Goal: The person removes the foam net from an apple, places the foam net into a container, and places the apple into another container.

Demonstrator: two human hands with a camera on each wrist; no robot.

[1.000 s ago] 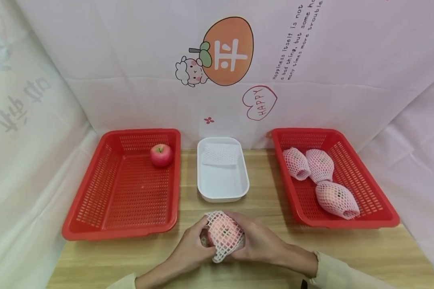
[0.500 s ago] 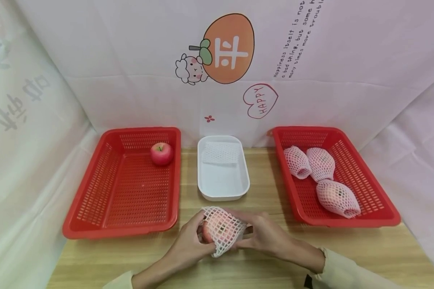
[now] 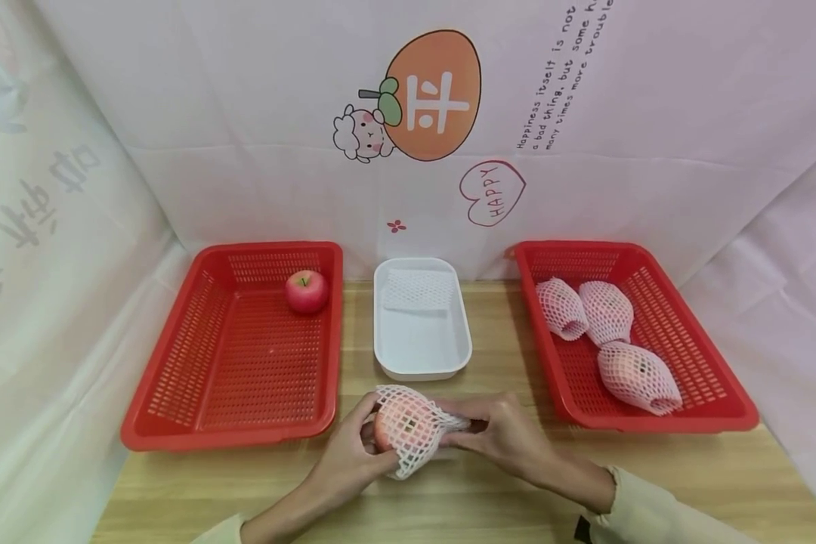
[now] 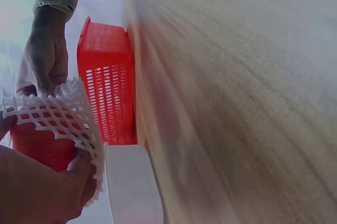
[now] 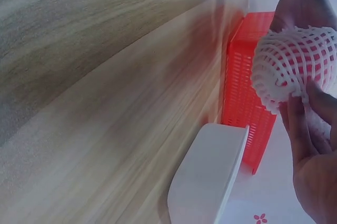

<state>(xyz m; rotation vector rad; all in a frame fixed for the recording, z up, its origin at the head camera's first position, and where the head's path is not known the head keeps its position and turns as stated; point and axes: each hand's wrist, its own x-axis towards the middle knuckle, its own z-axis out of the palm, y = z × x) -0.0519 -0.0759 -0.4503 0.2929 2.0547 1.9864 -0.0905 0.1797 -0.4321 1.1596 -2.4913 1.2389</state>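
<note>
A red apple [image 3: 384,431] sits partly inside a white foam net sleeve [image 3: 418,438], in front of the white tray. My left hand [image 3: 347,455] grips the apple from its left side, thumb and fingers around it and the net's edge. The right hand [image 3: 510,438] pinches the gathered right end of the net between thumb and fingers. In the left wrist view the net [image 4: 58,116] covers the apple's far side, while red skin [image 4: 39,147] shows near the left hand. From the right wrist view, the net [image 5: 295,66] wraps the apple with its end drawn together at the fingertips.
A red basket [image 3: 231,437] at left holds one bare apple [image 3: 307,292]. The white tray [image 3: 418,347] in the middle holds a flat foam net [image 3: 418,290]. Another red basket [image 3: 659,425] at right holds three netted apples [image 3: 638,376]. White printed cloth surrounds the wooden table [image 3: 476,506].
The right hand has shifted right off the apple's side and now pulls the net's end into a narrow bunch. The left hand and apple have moved slightly left.
</note>
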